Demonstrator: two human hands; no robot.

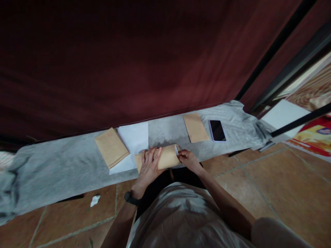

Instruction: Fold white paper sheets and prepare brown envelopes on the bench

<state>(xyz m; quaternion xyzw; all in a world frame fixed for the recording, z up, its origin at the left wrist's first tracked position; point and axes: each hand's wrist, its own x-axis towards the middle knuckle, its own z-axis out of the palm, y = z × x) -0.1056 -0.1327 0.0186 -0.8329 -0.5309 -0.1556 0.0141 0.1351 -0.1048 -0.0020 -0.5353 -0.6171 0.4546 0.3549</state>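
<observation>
My left hand [150, 165] lies flat with spread fingers, pressing on a brown paper envelope [167, 156] at the bench's near edge. The envelope bulges at its right end, where folded white paper [177, 150] shows inside the mouth. My right hand [188, 160] is closed at that mouth, fingertips pinching at the white paper; their exact grip is partly hidden. To the left, a small stack of brown envelopes [111, 147] rests over white sheets [136, 136]. Right of my hands lies a single brown envelope [196, 128].
A grey cloth [64, 168] covers the narrow bench. A phone [217, 131] lies near its right end. Behind stands a dark red curtain [129, 79]. Black metal bars [274, 51] rise at the right. A crumpled white tissue [95, 200] is on the tiled floor.
</observation>
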